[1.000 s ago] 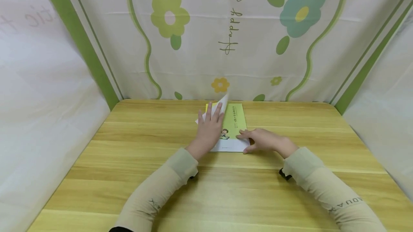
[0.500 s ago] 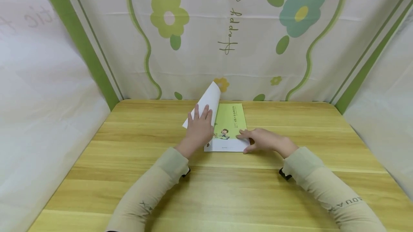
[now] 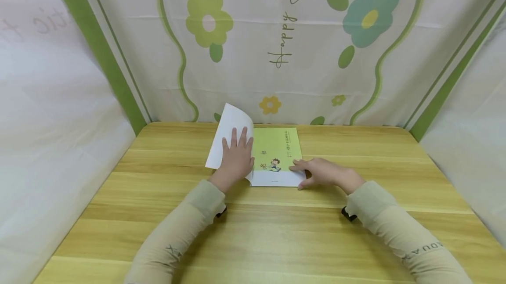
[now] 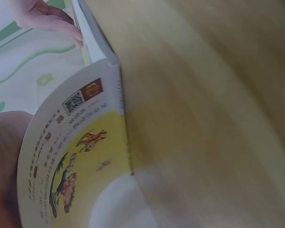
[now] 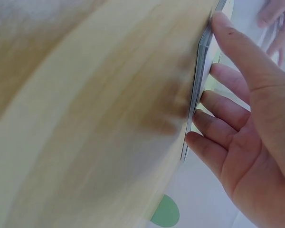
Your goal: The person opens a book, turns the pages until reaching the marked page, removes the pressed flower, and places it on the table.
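Observation:
A thin paperback book (image 3: 272, 150) lies at the back middle of the table, its light green title page showing a small cartoon child. Its front cover (image 3: 218, 143) is swung over to the left, plain white inside and bowed upward at the far corner. My left hand (image 3: 237, 154) lies with spread, straight fingers on that white inside. In the left wrist view the cover's printed outer side (image 4: 92, 142) shows, yellow with drawings and a QR code. At the lower right corner my right hand (image 3: 324, 172) touches the book with thumb and fingertips, fingers relaxed (image 5: 223, 126).
The wooden table (image 3: 269, 240) extends in front of the book and to both sides. A white fabric wall (image 3: 245, 69) with flower prints rises right behind the table's far edge. Fabric panels stand at the left and right too.
My left hand has moved left, carrying the cover from partly lifted over the page to folded out on the left side. More of the green page shows. My right hand has stayed put.

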{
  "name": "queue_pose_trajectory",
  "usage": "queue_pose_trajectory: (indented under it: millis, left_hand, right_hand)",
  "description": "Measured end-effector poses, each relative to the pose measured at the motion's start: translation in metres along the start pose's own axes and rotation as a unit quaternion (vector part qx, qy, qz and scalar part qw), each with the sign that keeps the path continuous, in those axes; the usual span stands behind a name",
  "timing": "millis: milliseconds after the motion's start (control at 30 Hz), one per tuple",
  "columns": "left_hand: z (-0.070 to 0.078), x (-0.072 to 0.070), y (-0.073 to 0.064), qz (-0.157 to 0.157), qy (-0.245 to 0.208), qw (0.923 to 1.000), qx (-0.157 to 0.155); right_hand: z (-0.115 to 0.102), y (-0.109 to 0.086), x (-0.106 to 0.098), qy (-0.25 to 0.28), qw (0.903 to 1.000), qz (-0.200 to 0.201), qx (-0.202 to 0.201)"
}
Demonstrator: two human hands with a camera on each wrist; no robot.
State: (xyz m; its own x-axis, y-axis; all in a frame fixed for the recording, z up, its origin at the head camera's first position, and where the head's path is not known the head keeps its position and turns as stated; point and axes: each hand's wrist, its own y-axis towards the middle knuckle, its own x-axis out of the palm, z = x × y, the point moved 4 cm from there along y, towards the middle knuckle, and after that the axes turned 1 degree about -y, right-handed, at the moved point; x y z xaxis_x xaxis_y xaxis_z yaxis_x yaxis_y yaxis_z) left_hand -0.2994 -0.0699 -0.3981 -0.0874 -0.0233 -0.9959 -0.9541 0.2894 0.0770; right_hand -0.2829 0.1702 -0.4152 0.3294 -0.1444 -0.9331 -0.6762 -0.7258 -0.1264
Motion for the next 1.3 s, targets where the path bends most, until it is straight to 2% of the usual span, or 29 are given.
queue_pose_trajectory:
  millis: [200,300,500,967,1300]
  left_hand:
    - [-0.012,0.01,-0.003,-0.058,-0.014,0.9982,-0.008]
    - [-0.016,0.01,-0.003,-0.078,-0.05,0.9957,0.001]
    - [-0.026,0.014,-0.005,-0.13,-0.115,0.9846,0.019]
    - [-0.035,0.022,-0.007,-0.178,-0.193,0.9645,0.029]
    - [-0.039,0.025,-0.006,-0.185,-0.209,0.9596,0.034]
  right_hand:
    - [-0.002,0.001,0.0,0.003,1.0,-0.005,0.006]
    - [-0.002,0.001,-0.001,0.009,0.9998,-0.008,0.015]
    - [-0.004,0.004,-0.004,0.004,0.9997,-0.02,0.013]
    - [0.002,0.005,-0.007,0.015,0.9985,-0.048,0.023]
    - [0.01,0.005,-0.01,0.045,0.9961,-0.062,0.043]
